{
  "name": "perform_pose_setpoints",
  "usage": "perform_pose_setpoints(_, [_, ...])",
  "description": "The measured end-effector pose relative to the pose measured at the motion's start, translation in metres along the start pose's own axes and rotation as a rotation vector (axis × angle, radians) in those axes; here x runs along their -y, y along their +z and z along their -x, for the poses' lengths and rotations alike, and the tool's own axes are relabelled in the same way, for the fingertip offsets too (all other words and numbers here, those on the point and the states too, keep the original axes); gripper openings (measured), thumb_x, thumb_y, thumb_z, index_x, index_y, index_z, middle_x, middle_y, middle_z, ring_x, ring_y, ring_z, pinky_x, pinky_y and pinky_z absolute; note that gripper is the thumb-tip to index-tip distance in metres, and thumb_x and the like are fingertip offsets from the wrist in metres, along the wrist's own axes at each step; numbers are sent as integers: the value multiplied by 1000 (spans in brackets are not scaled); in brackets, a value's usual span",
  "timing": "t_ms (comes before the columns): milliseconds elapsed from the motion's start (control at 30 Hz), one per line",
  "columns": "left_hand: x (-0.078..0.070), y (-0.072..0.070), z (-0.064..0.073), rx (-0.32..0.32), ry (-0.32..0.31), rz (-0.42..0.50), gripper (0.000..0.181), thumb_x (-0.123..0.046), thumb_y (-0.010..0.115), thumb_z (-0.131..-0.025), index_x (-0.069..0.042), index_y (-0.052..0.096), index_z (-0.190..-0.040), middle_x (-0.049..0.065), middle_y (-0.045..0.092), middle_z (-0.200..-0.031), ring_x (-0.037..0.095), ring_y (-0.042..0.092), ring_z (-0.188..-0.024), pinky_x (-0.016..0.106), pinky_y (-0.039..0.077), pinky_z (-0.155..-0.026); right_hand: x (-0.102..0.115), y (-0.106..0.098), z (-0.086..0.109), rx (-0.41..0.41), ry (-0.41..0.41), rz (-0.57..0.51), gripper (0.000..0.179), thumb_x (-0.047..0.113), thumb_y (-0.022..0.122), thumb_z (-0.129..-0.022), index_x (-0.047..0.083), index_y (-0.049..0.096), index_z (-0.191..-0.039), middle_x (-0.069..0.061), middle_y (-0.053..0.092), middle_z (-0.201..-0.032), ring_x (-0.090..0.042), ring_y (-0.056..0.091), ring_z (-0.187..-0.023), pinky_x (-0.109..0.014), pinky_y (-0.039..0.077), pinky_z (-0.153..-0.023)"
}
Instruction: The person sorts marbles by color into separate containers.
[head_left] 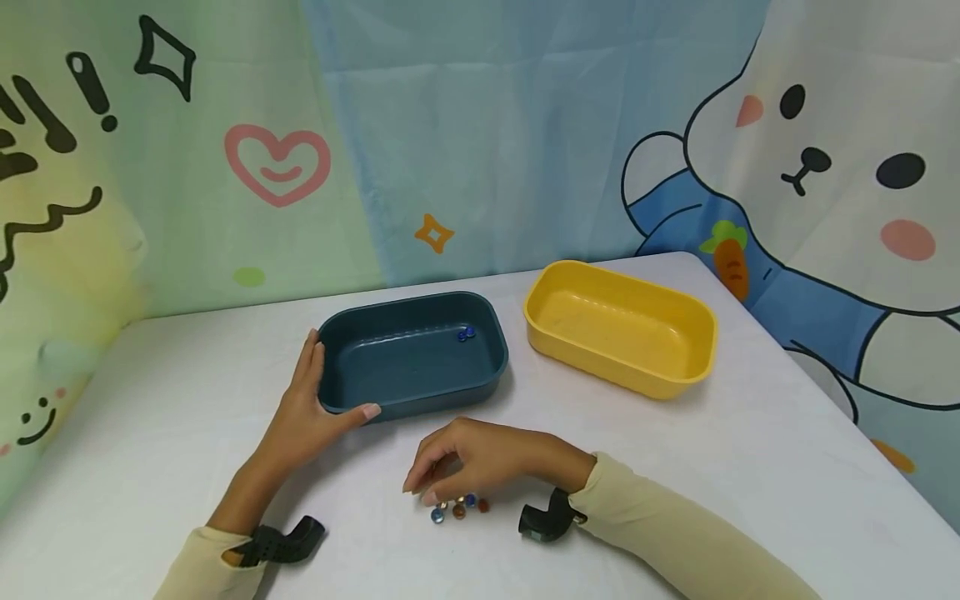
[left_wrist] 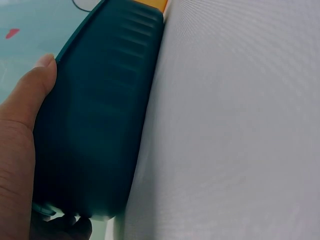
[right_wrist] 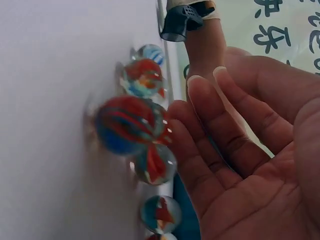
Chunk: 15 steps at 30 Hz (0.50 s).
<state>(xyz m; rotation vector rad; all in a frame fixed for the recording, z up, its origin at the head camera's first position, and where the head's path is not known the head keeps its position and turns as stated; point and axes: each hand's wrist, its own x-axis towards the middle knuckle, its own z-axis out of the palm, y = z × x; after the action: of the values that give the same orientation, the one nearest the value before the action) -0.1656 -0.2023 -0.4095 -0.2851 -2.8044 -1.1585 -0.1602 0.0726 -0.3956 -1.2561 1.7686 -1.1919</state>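
My left hand (head_left: 307, 421) grips the near-left corner of a dark teal tray (head_left: 412, 402), thumb at the near rim and fingers along the left end. In the left wrist view the thumb (left_wrist: 42, 75) presses the rim beside the tray's outer wall (left_wrist: 95, 115). Two blue marbles (head_left: 467, 333) lie inside the tray toward its right end. My right hand (head_left: 476, 454) hovers over several glass marbles (head_left: 459, 511) on the table, its fingers loosely bent. Up close in the right wrist view, a red-and-blue swirled marble (right_wrist: 122, 125) sits beside the fingertips, not between them.
A yellow tray (head_left: 622, 367) stands on the white-covered table (head_left: 750, 467), right of the teal one. Behind the table hangs a printed cloth (head_left: 487, 150) with cartoon figures. Each wrist wears a black camera mount (head_left: 547, 521).
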Motion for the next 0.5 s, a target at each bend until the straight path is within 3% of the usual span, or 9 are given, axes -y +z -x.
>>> perform_pose_setpoints(67, [0, 0, 0, 0, 0, 0, 119, -50, 79, -77, -2, 3, -155, 1, -8, -162, 31, 2, -147, 65, 20, -107, -1, 1, -1, 15, 5, 6, 21, 6, 70, -90, 3, 72, -111, 4, 67, -102, -3, 61, -92, -25, 51, -86])
perform_pose_setpoints(133, [0, -1, 0, 2, -3, -1, 119, -50, 79, -77, -3, 3, -155, -1, -9, -162, 31, 2, -147, 65, 19, -108, -2, 2, -2, 34, 20, 18, 20, 7, 70, -90, 6, 72, -110, 8, 67, -101, -2, 60, -88, -23, 53, -74])
perform_pose_setpoints(300, [-1, -1, 0, 9, -7, -3, 119, -50, 78, -77, -3, 2, -155, -2, -9, -161, 31, 3, -147, 64, 20, -108, -2, 3, -1, 83, 14, 125, 19, 8, 73, -88, 9, 74, -108, 12, 65, -101, -2, 55, -82, -20, 50, -63])
perform_pose_setpoints(500, [0, -1, 0, 8, -8, -10, 119, -51, 78, -77, -3, 2, -155, 0, -9, -162, 31, 3, -147, 65, 20, -107, -2, 3, -2, 122, -30, 259, 22, 9, 73, -88, 12, 74, -109, 14, 64, -105, -3, 51, -88, -17, 48, -75])
